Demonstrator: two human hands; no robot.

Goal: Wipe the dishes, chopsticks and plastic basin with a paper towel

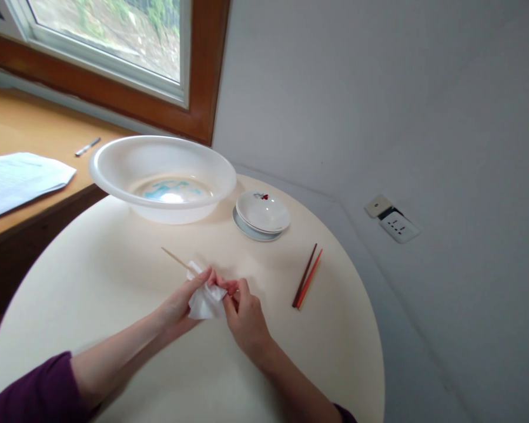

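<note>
My left hand [188, 295] is closed around a white tissue [207, 304] wrapped about a thin chopstick [174, 257]. The pale end of the chopstick sticks out to the upper left, above the table. Close by on the right, my right hand [245, 314] pinches at the other end of the chopstick, beside the tissue's edge; the fingers mostly hide that end. Right of my hands lie a dark brown chopstick [306, 273] and an orange-red chopstick [312, 276], side by side on the table.
A large translucent basin [162, 214] stands at the back of the round table [127, 270]. Small white dishes [264, 212] are stacked beside it. The wooden desk [48, 117] at left holds papers [22, 179] and a pen [87, 147]. A wall socket [398, 226] is at right.
</note>
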